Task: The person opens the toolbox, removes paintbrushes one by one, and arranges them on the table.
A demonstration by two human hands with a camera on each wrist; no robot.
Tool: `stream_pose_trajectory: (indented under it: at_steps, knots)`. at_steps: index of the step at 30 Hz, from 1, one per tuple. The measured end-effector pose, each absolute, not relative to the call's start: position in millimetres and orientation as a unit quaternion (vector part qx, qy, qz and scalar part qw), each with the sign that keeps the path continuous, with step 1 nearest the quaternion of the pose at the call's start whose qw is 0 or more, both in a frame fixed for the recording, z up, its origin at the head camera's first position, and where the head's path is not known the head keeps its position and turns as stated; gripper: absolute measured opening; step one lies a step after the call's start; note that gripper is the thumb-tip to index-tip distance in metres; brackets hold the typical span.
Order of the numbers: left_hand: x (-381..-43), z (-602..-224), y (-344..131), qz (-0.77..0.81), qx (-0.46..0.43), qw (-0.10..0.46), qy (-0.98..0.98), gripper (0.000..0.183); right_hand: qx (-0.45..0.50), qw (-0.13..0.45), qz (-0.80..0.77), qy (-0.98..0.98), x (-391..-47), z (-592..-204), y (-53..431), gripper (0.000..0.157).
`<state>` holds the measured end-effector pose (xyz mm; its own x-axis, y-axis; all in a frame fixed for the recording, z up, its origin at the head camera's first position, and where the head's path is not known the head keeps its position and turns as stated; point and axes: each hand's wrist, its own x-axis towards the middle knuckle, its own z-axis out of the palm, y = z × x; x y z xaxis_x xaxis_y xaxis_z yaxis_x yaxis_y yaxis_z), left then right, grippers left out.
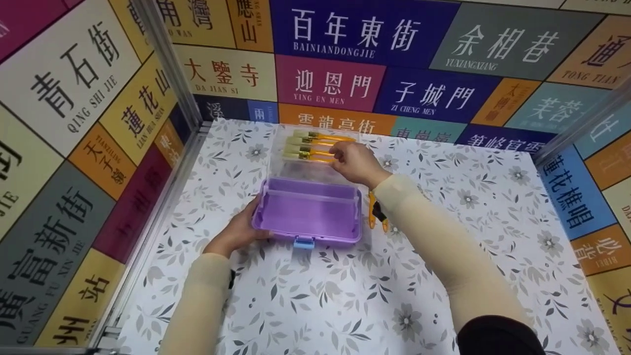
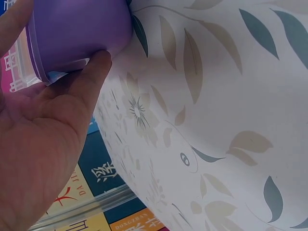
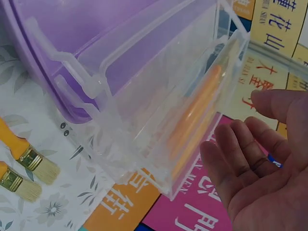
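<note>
A purple plastic toolbox stands open on the table, with a light blue latch at its front. My left hand grips its left side; in the left wrist view a finger lies along the purple wall. Behind the box is its clear tray, holding several paintbrushes with orange handles and pale bristles. My right hand is over the handle ends in the head view. In the right wrist view its fingers are loosely bent beside the tray, with nothing held between them.
Two more paintbrushes lie on the table right of the box, partly under my right forearm. The leaf-patterned tabletop is bordered at the back and sides by panels printed with street names. A metal post stands at the back left corner.
</note>
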<state>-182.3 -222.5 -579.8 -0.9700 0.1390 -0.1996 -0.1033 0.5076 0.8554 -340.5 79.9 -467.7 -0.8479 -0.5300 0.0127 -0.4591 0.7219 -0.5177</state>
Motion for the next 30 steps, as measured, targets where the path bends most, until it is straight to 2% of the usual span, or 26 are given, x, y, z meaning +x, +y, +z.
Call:
stream_pose_trajectory:
  at_steps: [14, 30]
  knots:
    - [-184, -578, -223, 0.49, 0.009, 0.124, 0.863, 0.117, -0.251, 0.058, -0.155, 0.954, -350, -491, 63, 0.036]
    - [-184, -581, -224, 0.485, 0.012, 0.122, 0.866, 0.117, -0.266, 0.037, -0.141, 0.953, -350, -499, 50, 0.03]
